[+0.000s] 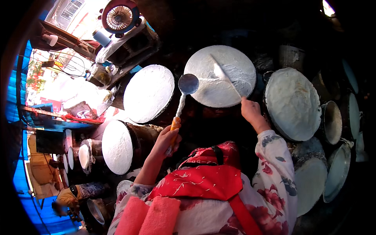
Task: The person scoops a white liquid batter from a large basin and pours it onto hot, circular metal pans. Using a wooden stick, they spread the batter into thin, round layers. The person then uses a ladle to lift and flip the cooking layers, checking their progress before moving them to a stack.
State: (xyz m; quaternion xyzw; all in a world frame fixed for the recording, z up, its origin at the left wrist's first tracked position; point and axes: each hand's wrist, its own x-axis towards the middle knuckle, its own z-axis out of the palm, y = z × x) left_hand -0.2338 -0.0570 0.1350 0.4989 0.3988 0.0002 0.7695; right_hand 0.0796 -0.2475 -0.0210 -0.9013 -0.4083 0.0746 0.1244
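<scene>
- Left hand: fist wrapped round the orange grip of a ladle, firm hold. Handle runs up, white-coated; the round bowl hangs at the left edge of the middle disc, touching or just over it, can't tell which.
- Right hand: fingers pinched on the near end of a thin flat stick. Fingertips face away from the camera, so the exact grip is hidden. Stick lies diagonally across the middle disc, its far end near the disc's upper part.
- Middle disc: round, white, wet-looking, smeared streaks around the stick. Surface texture hard to read in the glare.
- Left disc: same kind, white, tilted, just left of the ladle bowl. Lower rim goes into shadow.
- Right disc: larger, white with yellowish patches; its left rim is near the right hand's wrist.
- More round white drums lower left, and several more down the right edge, bent by the lens and partly cut off.
- Centre background is near black; what the discs sit on isn't visible.
- Fan top left, overexposed clutter around it, unreadable.
- Floral sleeves, red cloth and a pink towel fill the lower frame, hiding whatever is below.
</scene>
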